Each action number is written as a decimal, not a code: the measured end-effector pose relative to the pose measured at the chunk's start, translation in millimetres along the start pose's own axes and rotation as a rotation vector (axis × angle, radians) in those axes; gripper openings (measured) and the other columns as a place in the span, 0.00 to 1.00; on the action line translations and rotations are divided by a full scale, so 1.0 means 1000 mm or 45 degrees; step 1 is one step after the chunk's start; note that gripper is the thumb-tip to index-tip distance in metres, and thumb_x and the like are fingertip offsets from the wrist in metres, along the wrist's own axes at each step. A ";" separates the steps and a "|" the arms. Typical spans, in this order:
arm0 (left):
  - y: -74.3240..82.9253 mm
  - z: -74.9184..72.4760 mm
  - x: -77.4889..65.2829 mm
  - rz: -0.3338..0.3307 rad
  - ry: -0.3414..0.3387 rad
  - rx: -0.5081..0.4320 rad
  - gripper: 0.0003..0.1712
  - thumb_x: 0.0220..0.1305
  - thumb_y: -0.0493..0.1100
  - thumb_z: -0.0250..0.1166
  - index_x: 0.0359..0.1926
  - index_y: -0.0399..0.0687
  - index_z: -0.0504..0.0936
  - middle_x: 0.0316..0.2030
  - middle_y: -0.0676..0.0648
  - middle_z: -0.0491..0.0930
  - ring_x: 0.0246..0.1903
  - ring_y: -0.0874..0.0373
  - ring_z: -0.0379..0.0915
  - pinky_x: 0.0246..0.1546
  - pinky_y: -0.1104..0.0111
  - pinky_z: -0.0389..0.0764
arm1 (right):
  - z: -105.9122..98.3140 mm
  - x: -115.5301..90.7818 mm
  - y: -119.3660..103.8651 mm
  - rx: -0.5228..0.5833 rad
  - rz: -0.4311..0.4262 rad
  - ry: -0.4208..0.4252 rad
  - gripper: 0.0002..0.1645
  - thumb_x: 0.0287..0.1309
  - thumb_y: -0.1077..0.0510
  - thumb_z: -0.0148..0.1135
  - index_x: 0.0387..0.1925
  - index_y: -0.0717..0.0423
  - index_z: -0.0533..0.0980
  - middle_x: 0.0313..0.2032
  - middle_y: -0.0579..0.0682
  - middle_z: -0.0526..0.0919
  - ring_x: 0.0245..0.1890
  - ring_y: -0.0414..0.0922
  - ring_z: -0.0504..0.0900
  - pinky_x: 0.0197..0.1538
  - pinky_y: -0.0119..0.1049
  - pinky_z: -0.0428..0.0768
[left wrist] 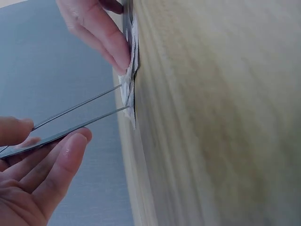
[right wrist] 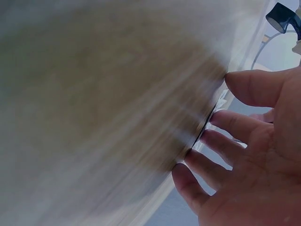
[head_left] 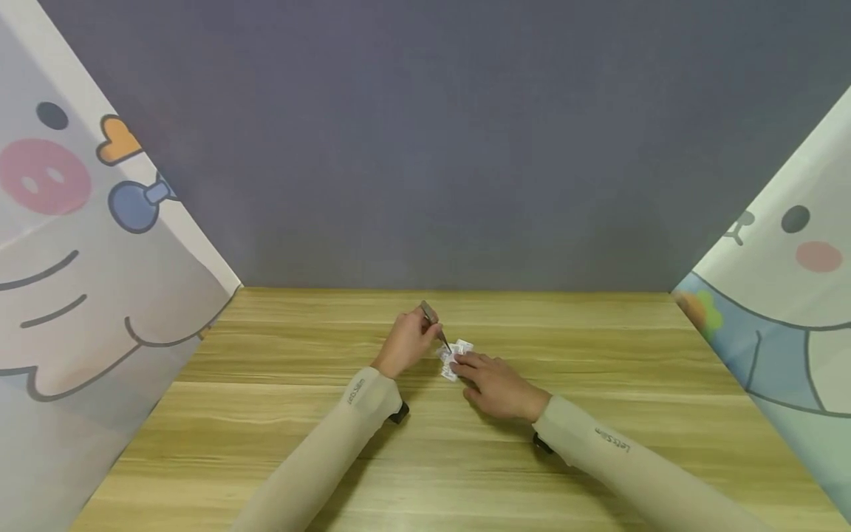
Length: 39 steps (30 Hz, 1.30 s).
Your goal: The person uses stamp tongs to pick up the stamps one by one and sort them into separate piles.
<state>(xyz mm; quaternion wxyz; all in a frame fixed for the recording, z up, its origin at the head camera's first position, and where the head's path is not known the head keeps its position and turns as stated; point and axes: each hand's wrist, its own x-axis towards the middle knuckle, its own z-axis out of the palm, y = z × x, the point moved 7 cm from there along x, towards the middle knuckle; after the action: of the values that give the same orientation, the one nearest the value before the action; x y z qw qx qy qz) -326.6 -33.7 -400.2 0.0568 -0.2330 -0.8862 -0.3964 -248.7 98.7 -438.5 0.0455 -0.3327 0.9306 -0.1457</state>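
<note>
My left hand (head_left: 404, 346) pinches a pair of metal tweezers (left wrist: 101, 117) between thumb and fingers. The two prongs stand apart, and their tips meet a small, thin white paper-like piece (head_left: 449, 372) with faint printing and an irregular outline. My right hand (head_left: 500, 386) rests on the right part of that piece, fingertips pressing down. In the right wrist view its fingers (right wrist: 230, 123) reach straight to the table, spread a little. The piece's middle lies partly under those fingers, so I cannot tell whether it is one sheet or several layers.
The wood-grain table (head_left: 565, 480) runs back to a plain grey wall (head_left: 425, 148). Cartoon-printed panels flank it, a left panel (head_left: 80, 281) and a right panel (head_left: 784, 310). Dark devices sit at both wrists, one being the left wrist camera (head_left: 399, 412).
</note>
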 end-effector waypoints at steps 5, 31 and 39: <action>0.001 0.002 0.002 -0.027 -0.019 -0.007 0.02 0.67 0.39 0.60 0.37 0.45 0.75 0.29 0.49 0.82 0.25 0.64 0.77 0.22 0.72 0.76 | 0.000 0.002 0.000 -0.016 0.003 -0.003 0.29 0.67 0.53 0.53 0.66 0.59 0.65 0.67 0.56 0.62 0.66 0.56 0.60 0.60 0.60 0.62; 0.011 0.006 0.002 0.014 -0.006 0.010 0.02 0.66 0.35 0.59 0.36 0.39 0.77 0.27 0.48 0.82 0.22 0.65 0.76 0.21 0.74 0.76 | 0.000 0.002 -0.003 -0.031 -0.006 0.010 0.30 0.67 0.53 0.53 0.66 0.60 0.64 0.66 0.59 0.61 0.65 0.57 0.60 0.58 0.59 0.64; 0.014 0.001 0.000 0.061 0.066 0.023 0.03 0.67 0.34 0.58 0.35 0.42 0.77 0.25 0.50 0.81 0.21 0.66 0.75 0.19 0.75 0.75 | 0.000 0.001 -0.001 0.004 0.018 0.017 0.30 0.67 0.53 0.54 0.67 0.57 0.63 0.65 0.60 0.61 0.63 0.57 0.63 0.56 0.59 0.65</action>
<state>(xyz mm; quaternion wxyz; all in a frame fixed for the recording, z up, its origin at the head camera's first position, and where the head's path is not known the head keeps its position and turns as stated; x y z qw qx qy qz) -320.0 -24.7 -390.8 0.0914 -0.2432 -0.8822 -0.3928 -249.1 97.1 -438.6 0.0409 -0.3253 0.9329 -0.1489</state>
